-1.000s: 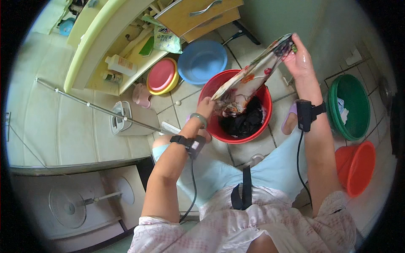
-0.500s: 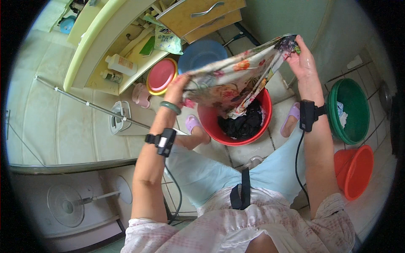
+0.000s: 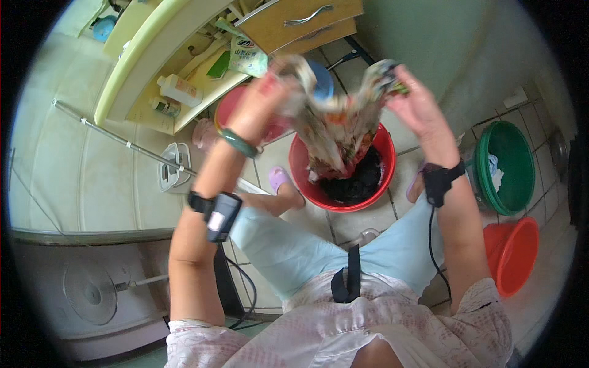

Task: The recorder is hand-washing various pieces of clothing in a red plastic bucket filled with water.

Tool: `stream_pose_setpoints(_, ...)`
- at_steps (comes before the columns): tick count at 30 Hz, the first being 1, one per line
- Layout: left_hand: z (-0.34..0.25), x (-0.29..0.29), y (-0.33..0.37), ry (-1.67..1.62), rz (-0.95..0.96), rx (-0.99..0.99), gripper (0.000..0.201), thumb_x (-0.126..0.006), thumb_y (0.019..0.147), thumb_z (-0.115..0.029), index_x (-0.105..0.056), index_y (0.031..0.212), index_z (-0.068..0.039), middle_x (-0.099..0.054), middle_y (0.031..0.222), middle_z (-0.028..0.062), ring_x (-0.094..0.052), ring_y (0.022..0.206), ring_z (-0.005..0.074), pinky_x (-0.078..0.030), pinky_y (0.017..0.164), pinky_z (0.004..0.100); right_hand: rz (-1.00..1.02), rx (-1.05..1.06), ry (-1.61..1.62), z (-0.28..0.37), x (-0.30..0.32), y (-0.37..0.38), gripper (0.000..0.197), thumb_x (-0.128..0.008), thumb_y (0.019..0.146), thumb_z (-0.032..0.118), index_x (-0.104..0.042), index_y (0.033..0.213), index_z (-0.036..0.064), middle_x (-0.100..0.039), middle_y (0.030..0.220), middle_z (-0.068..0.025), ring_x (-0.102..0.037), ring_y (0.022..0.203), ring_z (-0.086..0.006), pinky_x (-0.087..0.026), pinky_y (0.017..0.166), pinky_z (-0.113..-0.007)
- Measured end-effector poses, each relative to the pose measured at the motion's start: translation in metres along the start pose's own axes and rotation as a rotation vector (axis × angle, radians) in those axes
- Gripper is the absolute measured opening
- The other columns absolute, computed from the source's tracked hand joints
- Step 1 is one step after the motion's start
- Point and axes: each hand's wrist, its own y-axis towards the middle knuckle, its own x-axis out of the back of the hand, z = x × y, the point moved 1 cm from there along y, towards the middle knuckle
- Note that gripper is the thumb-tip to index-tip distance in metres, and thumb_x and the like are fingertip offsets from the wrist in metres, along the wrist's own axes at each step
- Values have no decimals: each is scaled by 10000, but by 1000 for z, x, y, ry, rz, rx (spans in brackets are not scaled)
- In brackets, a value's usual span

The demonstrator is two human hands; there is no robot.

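A wet-looking floral cloth (image 3: 343,126), pale with orange and red flowers, hangs in a slack U between my two hands. My left hand (image 3: 265,101), smeared by motion and wearing a green bangle, grips one end of it. The other end is bunched in the fingers of my right hand (image 3: 418,107). Below, the cloth's low middle hangs over the red basin (image 3: 343,208), where dark fabric (image 3: 353,187) lies. Whether the cloth touches that fabric I cannot tell.
To the right stand a green basin (image 3: 506,165) holding a small pale cloth and an orange-red basin (image 3: 514,257). At the left are a metal pole (image 3: 132,146), a white bin (image 3: 176,165) and a shelf with bottles (image 3: 179,91). Behind the cloth sits a blue basin (image 3: 322,80).
The cloth was stretched out between my hands and now sags and bunches. My right hand has moved left and lower; my left hand has moved up slightly.
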Motion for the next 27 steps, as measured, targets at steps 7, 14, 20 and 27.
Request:
stream_pose_setpoints(7,128,-74,1,294,153,-38,247,-594,831,-184,-591,1026,-32,-628,916,78,-597,880,193,-475,754,317,447,114,-1204,-69,-36,-28,332,-431,910,270,-586,1069,23,-621,1032,-126,-575,948,-198,-424,842,-313)
stream_pose_setpoints(14,-7,-41,-3,257,-86,-44,263,-522,888,-262,-566,1055,-64,-592,864,43,-565,666,111,-462,524,230,116,270,-955,-19,-16,-13,372,-469,922,310,-585,1033,-26,-637,949,-97,-583,895,-176,-448,833,-298)
stream_pose_setpoints(20,-113,-10,-21,-192,-225,-333,306,-471,924,-283,-540,1111,-51,-608,1063,118,-626,868,187,-546,658,332,-9,181,-876,15,-7,-12,339,-457,931,310,-604,1029,20,-622,935,-40,-561,880,-130,-449,778,-272)
stream_pose_setpoints(27,-83,18,0,-97,-172,-172,303,-486,920,-272,-548,1079,-22,-592,989,95,-578,915,183,-475,774,321,-10,195,-872,15,-2,-13,326,-465,930,301,-606,1015,20,-625,935,-39,-554,868,-114,-446,761,-262)
